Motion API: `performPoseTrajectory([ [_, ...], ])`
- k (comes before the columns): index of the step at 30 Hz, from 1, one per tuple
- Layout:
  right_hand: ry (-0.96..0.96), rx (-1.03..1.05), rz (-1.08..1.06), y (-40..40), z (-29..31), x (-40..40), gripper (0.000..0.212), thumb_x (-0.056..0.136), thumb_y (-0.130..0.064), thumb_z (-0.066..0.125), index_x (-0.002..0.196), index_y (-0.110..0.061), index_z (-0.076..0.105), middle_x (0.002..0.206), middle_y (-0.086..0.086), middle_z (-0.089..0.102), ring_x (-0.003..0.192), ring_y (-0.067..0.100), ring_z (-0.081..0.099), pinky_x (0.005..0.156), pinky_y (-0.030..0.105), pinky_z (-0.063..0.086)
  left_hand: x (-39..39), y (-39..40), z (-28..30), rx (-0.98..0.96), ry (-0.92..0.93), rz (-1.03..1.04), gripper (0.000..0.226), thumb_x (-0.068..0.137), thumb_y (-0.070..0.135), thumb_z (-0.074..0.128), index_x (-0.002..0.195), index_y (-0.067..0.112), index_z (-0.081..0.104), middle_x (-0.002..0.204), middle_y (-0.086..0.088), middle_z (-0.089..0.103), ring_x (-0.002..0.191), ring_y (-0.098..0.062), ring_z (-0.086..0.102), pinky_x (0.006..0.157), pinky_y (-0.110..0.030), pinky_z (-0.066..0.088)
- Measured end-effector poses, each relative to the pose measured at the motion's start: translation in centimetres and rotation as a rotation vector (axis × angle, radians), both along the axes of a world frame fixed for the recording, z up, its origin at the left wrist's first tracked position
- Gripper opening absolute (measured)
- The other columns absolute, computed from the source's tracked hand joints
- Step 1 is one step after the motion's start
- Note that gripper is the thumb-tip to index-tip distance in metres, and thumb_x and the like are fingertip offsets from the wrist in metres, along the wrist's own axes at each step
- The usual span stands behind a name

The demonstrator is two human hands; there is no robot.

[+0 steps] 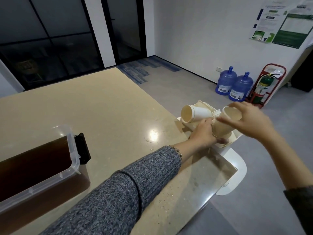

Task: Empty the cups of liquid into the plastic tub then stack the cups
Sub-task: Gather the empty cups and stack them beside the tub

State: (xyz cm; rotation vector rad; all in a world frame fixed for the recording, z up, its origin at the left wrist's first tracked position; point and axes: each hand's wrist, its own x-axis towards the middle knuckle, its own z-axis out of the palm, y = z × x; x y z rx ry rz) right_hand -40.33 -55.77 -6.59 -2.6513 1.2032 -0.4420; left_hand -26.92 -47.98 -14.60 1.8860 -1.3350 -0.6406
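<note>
Where the beige counter (105,106) runs nearest the camera, a grey knitted sleeve (122,194) reaches across it from the lower left toward the far right corner, a beaded bracelet (177,150) at the wrist. On the near left sits the clear plastic tub (72,150), holding dark brown liquid (32,165), a black latch (83,149) hanging open on its right end. Small droplets and a bright reflection of a light mark the countertop to the right of the tub.

At the counter's right corner both hands meet over a cluster of paper cups. The left hand (203,134) is closed around the lower part of a short stack of cups (221,131), fingers wrapped under its base. The right hand (250,119), coming in from the right with a dark sleeve at the frame edge, grips the rim of the top cup (232,114), whose empty, cream-coloured inside faces the camera, tilted. Whether that cup is fully seated in the stack below is blurred and cannot be told.

Just beyond the hands lies another white cup (194,113) on its side, mouth toward the left, resting on a white tray-like piece (203,103) with more cups behind it.

Farther off on the grey floor stand two blue water jugs (233,85) against the white wall, a fire extinguisher (264,85) in a red stand to their right, and posters (284,22) above. Dark glass partitions fill the far left.
</note>
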Motion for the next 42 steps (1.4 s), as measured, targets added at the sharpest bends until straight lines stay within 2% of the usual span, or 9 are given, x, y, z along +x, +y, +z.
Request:
performPoseTrajectory([
  [3, 0.193, -0.023, 0.051, 0.0, -3.5, 0.7, 0.094, 0.066, -0.092, 0.034, 0.138, -0.032, 0.047, 0.130, 0.004, 0.045, 0.115, 0.019, 0.042, 0.087, 0.039, 0.046, 0.9, 0.2, 0.0, 0.060, 0.011, 0.006, 0.075, 0.055, 0.034, 0.081, 0.119, 0.009, 0.051, 0.116, -0.013, 0.055, 0.107, -0.030, 0.057, 0.089, -0.043, 0.052],
  [7, 0.219, 0.062, 0.117, -0.4, -6.9, 0.6, 0.098, 0.069, -0.089, 0.011, 0.153, -0.038, 0.017, 0.162, 0.000, 0.006, 0.147, 0.025, 0.005, 0.118, 0.049, 0.010, 2.3, 2.7, 2.3, 0.096, 0.094, -0.028, 0.087, 0.068, 0.009, 0.084, 0.141, 0.006, 0.037, 0.124, -0.010, 0.050, 0.105, -0.024, 0.056, 0.092, -0.041, 0.052],
  [13, -0.114, 0.129, 0.110, 1.3, -5.1, 2.6, 0.064, 0.089, -0.068, 0.036, 0.137, -0.028, 0.051, 0.153, 0.006, 0.031, 0.138, 0.029, 0.027, 0.108, 0.057, 0.031, 4.3, 14.4, 8.2, 0.084, 0.270, -0.100, 0.038, 0.085, 0.014, 0.073, 0.120, 0.015, 0.060, 0.113, -0.002, 0.064, 0.086, -0.008, 0.059, 0.076, -0.016, 0.048],
  [19, -0.208, 0.033, 0.461, 10.1, 0.0, 10.0, 0.051, 0.086, -0.052, 0.052, 0.129, -0.027, 0.055, 0.141, 0.002, 0.041, 0.121, 0.028, 0.048, 0.093, 0.048, 0.048, 7.8, 32.1, 12.5, 0.066, 0.249, 0.073, 0.050, 0.091, 0.027, 0.067, 0.136, 0.031, 0.046, 0.120, 0.009, 0.064, 0.103, -0.009, 0.065, 0.100, -0.035, 0.049],
  [26, -0.304, -0.006, 0.919, 24.6, 4.6, 21.6, 0.047, 0.090, -0.048, 0.054, 0.131, -0.025, 0.055, 0.135, -0.001, 0.047, 0.123, 0.010, 0.043, 0.097, 0.023, 0.031, 12.6, 48.9, 17.8, -0.096, 0.117, 0.540, 0.044, 0.083, 0.032, 0.066, 0.126, 0.025, 0.057, 0.115, 0.003, 0.069, 0.107, -0.014, 0.067, 0.097, -0.037, 0.051],
  [31, -0.290, 0.074, 1.188, 35.2, 6.0, 28.0, 0.046, 0.093, -0.050, 0.052, 0.134, -0.030, 0.050, 0.137, -0.005, 0.043, 0.119, 0.003, 0.042, 0.097, 0.019, 0.032, 13.2, 58.4, 18.6, -0.169, 0.064, 0.778, 0.054, 0.071, 0.048, 0.070, 0.121, 0.028, 0.061, 0.113, 0.006, 0.070, 0.107, -0.014, 0.067, 0.091, -0.033, 0.052],
  [36, -0.244, 0.148, 1.379, 43.8, 5.9, 31.3, 0.044, 0.095, -0.046, 0.053, 0.134, -0.027, 0.051, 0.134, -0.007, 0.043, 0.117, 0.000, 0.041, 0.091, 0.005, 0.030, 13.9, 65.5, 16.3, -0.178, 0.092, 0.921, 0.035, 0.087, 0.025, 0.068, 0.122, 0.024, 0.061, 0.114, 0.001, 0.069, 0.108, -0.016, 0.066, 0.087, -0.028, 0.054],
  [39, -0.177, 0.159, 1.442, 48.1, 5.0, 32.6, 0.043, 0.095, -0.042, 0.055, 0.133, -0.023, 0.053, 0.132, -0.004, 0.045, 0.117, 0.006, 0.045, 0.093, 0.015, 0.040, 14.6, 68.8, 14.7, -0.180, 0.091, 1.010, 0.028, 0.092, 0.016, 0.064, 0.119, 0.026, 0.063, 0.115, 0.001, 0.069, 0.106, -0.015, 0.066, 0.089, -0.033, 0.052],
  [42, -0.120, 0.158, 1.507, 51.7, 3.7, 33.5, 0.040, 0.094, -0.038, 0.058, 0.130, -0.021, 0.056, 0.130, -0.002, 0.046, 0.117, 0.009, 0.046, 0.098, 0.018, 0.035, 15.9, 71.8, 12.9, -0.181, 0.077, 1.089, 0.027, 0.091, 0.019, 0.067, 0.117, 0.026, 0.064, 0.114, 0.001, 0.069, 0.103, -0.011, 0.066, 0.083, -0.027, 0.052],
])
